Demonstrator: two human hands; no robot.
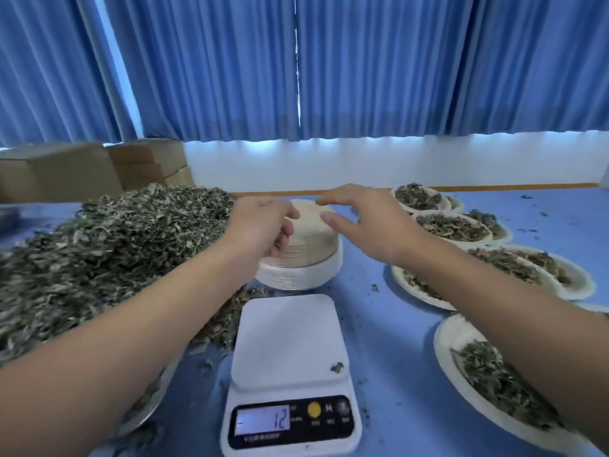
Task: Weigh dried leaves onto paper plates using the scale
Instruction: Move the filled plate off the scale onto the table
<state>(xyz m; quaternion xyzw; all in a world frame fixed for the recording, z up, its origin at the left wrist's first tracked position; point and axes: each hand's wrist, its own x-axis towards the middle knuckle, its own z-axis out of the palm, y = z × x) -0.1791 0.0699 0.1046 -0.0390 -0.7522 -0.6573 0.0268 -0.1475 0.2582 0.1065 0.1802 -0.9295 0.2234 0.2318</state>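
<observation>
toward the far middle of the table [379, 324], in the head view, a stack of paper plates [309, 249] stands just beyond the scale [290, 357]. the left hand [260, 225] has its fingers curled against the stack's left side, gripping it. the right hand [369, 222] is spread and relaxed, holding nothing, with its fingertips over the stack's top. motion blur hides whether any single plate has been parted from the rest.

the heap of dried leaves [115, 245] fills the table's left side. filled plates [451, 225] run in a row along its right edge. the scale's pan carries no plate, only a leaf scrap [336, 367] at its near right corner, and the display [263, 420] reads 12.

the step looks like fetching a fresh plate. doing it well means steadying the stack with the left hand while the right peels off the top plate alone, since these thin plates tend to cling together. the scrap should be brushed off, the plate set centred on the pan, and the reading zeroed before any leaves go on.
</observation>
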